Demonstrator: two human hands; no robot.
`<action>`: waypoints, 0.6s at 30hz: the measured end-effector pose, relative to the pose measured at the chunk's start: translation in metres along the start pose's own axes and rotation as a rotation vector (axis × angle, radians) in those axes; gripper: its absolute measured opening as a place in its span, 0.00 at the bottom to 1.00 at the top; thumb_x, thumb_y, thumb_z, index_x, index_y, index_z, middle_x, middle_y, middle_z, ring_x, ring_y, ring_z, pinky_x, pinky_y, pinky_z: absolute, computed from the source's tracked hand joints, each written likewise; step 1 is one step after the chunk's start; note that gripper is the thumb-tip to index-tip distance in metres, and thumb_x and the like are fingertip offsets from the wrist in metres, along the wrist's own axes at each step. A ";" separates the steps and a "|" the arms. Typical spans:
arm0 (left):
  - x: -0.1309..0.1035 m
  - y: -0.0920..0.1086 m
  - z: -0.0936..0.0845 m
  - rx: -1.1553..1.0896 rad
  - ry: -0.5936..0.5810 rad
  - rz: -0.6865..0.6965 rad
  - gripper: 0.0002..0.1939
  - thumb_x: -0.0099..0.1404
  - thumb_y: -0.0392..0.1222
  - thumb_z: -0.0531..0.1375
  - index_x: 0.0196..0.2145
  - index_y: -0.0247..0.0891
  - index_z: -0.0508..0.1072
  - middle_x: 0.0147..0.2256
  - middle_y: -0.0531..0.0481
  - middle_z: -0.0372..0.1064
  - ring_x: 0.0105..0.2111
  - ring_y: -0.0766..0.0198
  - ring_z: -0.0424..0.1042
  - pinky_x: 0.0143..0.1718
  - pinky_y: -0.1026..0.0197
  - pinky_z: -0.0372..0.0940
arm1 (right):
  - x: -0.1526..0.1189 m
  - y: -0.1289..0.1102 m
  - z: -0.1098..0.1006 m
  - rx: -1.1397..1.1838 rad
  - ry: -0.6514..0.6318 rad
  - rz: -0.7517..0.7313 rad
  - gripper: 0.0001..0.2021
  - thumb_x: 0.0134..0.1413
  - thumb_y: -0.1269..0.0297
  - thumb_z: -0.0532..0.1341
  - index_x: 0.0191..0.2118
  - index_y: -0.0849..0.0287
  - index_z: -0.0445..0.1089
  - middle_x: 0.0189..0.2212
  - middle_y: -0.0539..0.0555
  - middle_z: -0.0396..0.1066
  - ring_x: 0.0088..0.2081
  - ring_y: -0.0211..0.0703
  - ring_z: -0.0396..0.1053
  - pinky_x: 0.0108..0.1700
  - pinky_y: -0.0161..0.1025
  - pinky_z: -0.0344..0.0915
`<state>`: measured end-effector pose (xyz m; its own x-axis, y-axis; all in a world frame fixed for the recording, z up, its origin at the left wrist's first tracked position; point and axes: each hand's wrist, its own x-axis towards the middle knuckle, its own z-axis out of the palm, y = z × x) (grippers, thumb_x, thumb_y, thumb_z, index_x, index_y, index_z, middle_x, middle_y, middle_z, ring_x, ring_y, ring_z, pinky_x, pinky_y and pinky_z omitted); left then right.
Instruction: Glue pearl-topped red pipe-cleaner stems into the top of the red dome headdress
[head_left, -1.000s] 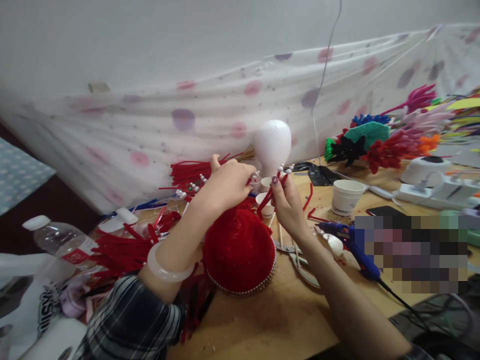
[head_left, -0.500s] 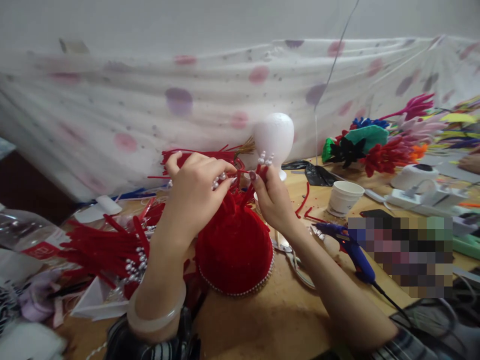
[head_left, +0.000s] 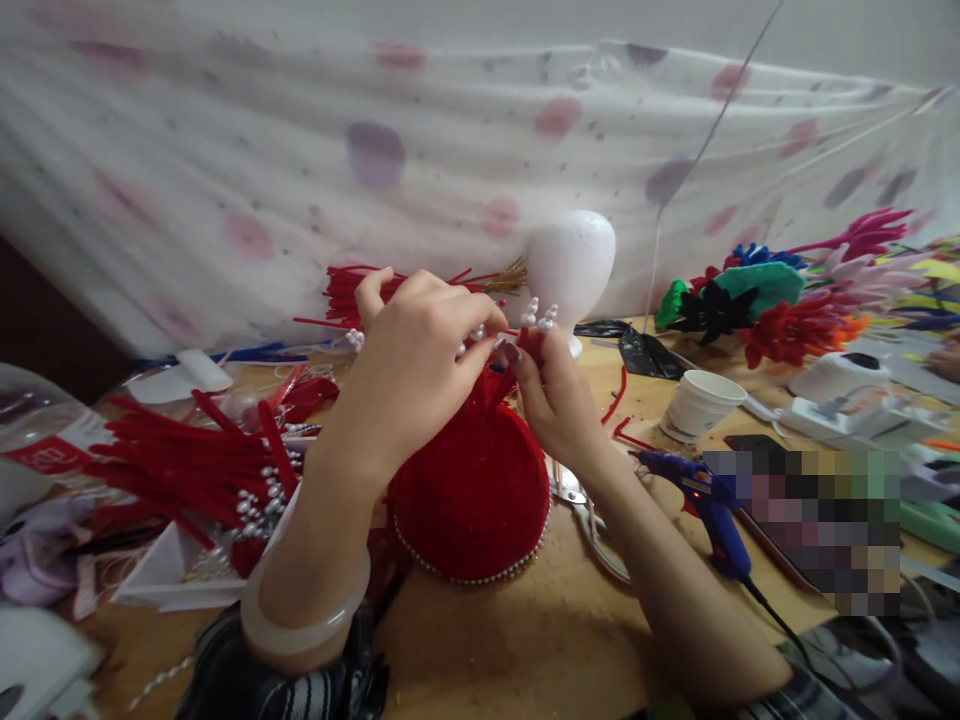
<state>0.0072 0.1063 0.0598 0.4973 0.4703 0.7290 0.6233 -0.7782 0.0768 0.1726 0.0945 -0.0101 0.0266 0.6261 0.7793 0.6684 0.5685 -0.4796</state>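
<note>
A rounded red fuzzy piece (head_left: 472, 510) stands on the table below my hands, its lower edge trimmed with a string of small pearl beads. My left hand (head_left: 420, 350) is closed in a pinch on a sprig of pearl beads (head_left: 472, 342), above the top of the red piece. Beside it, my right hand (head_left: 559, 390) is closed around red fuzzy stems at the top of the piece. White pearl beads (head_left: 538, 316) stick up just above its fingers. The fingertips of both hands are close together; exactly what lies between them is hidden.
On the left lie a bundle of red fuzzy stems (head_left: 180, 465) and silver beads (head_left: 262, 500). A white foam head (head_left: 574, 262) stands behind. To the right are scissors (head_left: 574, 497), a blue glue gun (head_left: 724, 520), a paper cup (head_left: 701, 405), a phone and fuzzy flowers (head_left: 784, 325).
My left fingers have come closer to my right fingertips with the beads. The camera view has shifted slightly. My right hand keeps its grip on the red stems.
</note>
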 end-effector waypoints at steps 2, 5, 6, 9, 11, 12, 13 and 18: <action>0.000 0.000 0.000 -0.003 0.004 0.006 0.06 0.65 0.36 0.59 0.35 0.45 0.76 0.36 0.53 0.79 0.45 0.55 0.72 0.57 0.43 0.51 | -0.001 0.000 0.001 0.036 -0.008 0.023 0.04 0.63 0.65 0.52 0.36 0.54 0.56 0.29 0.50 0.61 0.30 0.40 0.59 0.33 0.41 0.57; 0.000 -0.001 0.001 -0.010 0.005 0.009 0.07 0.65 0.35 0.59 0.36 0.45 0.76 0.37 0.53 0.78 0.45 0.55 0.72 0.56 0.44 0.52 | -0.004 0.001 0.000 0.109 -0.081 0.048 0.02 0.63 0.66 0.52 0.39 0.56 0.61 0.31 0.51 0.65 0.32 0.40 0.62 0.35 0.41 0.60; 0.000 -0.001 0.001 -0.010 0.005 0.008 0.07 0.65 0.35 0.59 0.36 0.45 0.76 0.37 0.53 0.78 0.45 0.55 0.72 0.55 0.44 0.52 | -0.006 0.002 -0.001 0.132 -0.121 0.057 0.03 0.63 0.67 0.53 0.40 0.56 0.63 0.32 0.51 0.66 0.33 0.40 0.63 0.35 0.41 0.61; 0.000 -0.002 0.001 -0.011 -0.001 0.003 0.08 0.64 0.34 0.58 0.36 0.45 0.76 0.37 0.52 0.78 0.44 0.55 0.72 0.55 0.44 0.53 | -0.009 0.005 -0.008 0.191 -0.234 0.064 0.08 0.60 0.69 0.56 0.45 0.57 0.66 0.37 0.53 0.71 0.37 0.41 0.68 0.38 0.40 0.65; 0.001 -0.001 0.000 -0.015 -0.008 -0.003 0.08 0.64 0.34 0.59 0.36 0.45 0.76 0.38 0.52 0.78 0.45 0.55 0.72 0.54 0.45 0.54 | -0.011 0.008 -0.011 0.209 -0.268 0.037 0.10 0.58 0.71 0.58 0.46 0.56 0.68 0.40 0.54 0.72 0.39 0.41 0.69 0.38 0.40 0.66; 0.001 -0.001 0.000 -0.017 -0.013 -0.007 0.08 0.64 0.34 0.59 0.36 0.45 0.76 0.38 0.52 0.78 0.45 0.55 0.72 0.54 0.45 0.54 | -0.012 0.009 -0.013 0.213 -0.280 0.020 0.11 0.57 0.72 0.58 0.45 0.56 0.69 0.41 0.54 0.72 0.39 0.41 0.69 0.38 0.40 0.66; 0.001 -0.001 0.000 -0.020 -0.019 -0.010 0.08 0.64 0.34 0.59 0.36 0.45 0.76 0.38 0.52 0.78 0.45 0.55 0.72 0.54 0.46 0.55 | -0.012 0.010 -0.013 0.217 -0.288 0.005 0.10 0.57 0.72 0.58 0.44 0.56 0.70 0.40 0.54 0.73 0.38 0.41 0.69 0.38 0.40 0.66; 0.002 0.002 -0.001 -0.030 -0.032 -0.015 0.08 0.64 0.34 0.58 0.35 0.45 0.76 0.38 0.52 0.78 0.45 0.55 0.72 0.53 0.48 0.57 | -0.014 0.013 -0.010 0.205 -0.261 -0.022 0.08 0.56 0.74 0.58 0.39 0.58 0.71 0.32 0.51 0.72 0.35 0.41 0.69 0.40 0.41 0.66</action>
<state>0.0088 0.1054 0.0621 0.5073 0.4943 0.7059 0.6126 -0.7830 0.1080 0.1879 0.0879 -0.0231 -0.1958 0.7130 0.6733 0.5028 0.6625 -0.5553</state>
